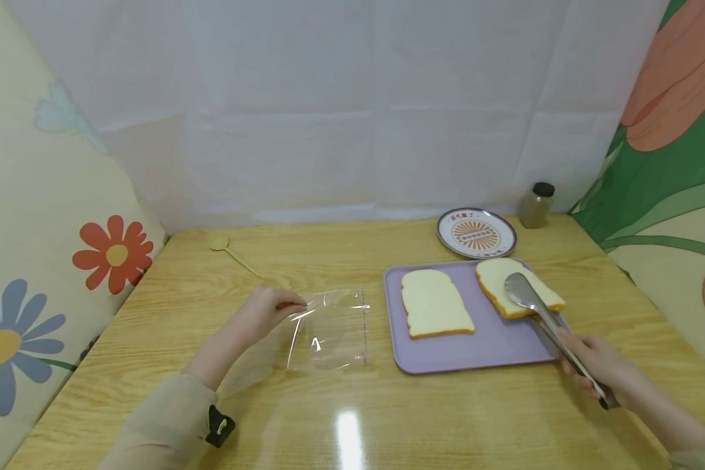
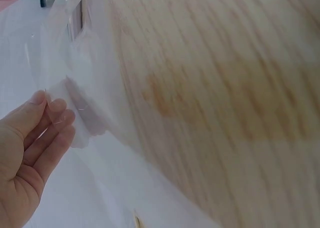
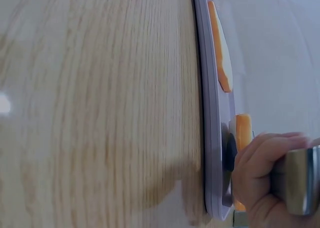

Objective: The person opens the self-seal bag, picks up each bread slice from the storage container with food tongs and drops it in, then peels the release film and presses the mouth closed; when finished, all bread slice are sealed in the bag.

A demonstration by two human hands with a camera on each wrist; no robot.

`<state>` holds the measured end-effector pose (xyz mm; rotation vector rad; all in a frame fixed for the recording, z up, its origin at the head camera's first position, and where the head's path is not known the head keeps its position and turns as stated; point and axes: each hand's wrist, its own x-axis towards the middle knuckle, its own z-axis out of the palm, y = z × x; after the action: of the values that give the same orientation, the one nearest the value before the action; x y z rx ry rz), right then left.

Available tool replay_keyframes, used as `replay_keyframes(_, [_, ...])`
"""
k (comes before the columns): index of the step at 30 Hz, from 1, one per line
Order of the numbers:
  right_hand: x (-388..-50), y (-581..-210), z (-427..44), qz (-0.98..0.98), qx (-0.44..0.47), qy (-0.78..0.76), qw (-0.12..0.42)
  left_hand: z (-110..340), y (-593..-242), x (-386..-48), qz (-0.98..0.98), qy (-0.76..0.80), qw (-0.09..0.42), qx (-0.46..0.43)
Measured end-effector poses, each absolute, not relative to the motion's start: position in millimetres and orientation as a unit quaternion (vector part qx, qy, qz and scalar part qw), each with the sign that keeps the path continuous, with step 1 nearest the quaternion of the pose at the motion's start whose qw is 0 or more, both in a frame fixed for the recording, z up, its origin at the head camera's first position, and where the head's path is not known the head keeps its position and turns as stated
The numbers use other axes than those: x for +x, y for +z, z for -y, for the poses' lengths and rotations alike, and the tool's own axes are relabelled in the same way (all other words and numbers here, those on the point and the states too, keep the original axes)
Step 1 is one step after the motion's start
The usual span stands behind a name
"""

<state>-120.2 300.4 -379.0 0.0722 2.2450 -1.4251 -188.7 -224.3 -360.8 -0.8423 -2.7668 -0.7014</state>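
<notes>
A clear plastic bag point(image 1: 329, 333) is pinched at its left upper edge between the thumb and fingers of the left hand point(image 1: 264, 313); the left wrist view shows that hand point(image 2: 40, 153) holding the thin film. Metal tongs point(image 1: 570, 356) are gripped by the right hand point(image 1: 599, 365). Their tips lie above and below a bread slice point(image 1: 499, 277) at the right of the purple tray point(image 1: 396, 349), and the slice is tilted. Flat on the tray's left half lies another slice point(image 1: 435, 307). In the right wrist view the right hand point(image 3: 265, 178) wraps the tongs beside the tray point(image 3: 212, 138).
Behind the tray is a round patterned plate point(image 1: 476, 233), with a dark-capped jar point(image 1: 536, 207) to its right. A yellow spoon point(image 1: 239, 258) lies at the back left of the wooden table point(image 1: 282, 424). White cloth hangs behind the table.
</notes>
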Motion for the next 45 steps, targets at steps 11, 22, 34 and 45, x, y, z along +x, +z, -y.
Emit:
replay_keyframes(11, [-127,-378,-297,-0.826,0.030,-0.511,0.237,225,-361,-191,0.926,-0.230,0.082,-0.287])
replay_keyframes(22, [-129,-377,-290,-0.818,0.049,-0.523,0.234,224,-362,-190,0.928,-0.231,0.077,-0.283])
replay_keyframes(34, [-127,-381,-294,-0.835,0.045,-0.511,0.198,224,-362,-191,0.924,-0.234,0.082,-0.290])
replay_keyframes(45, [-128,-367,-296,-0.840,0.043,-0.507,0.189,223,-361,-190,0.925,-0.238,0.087,-0.283])
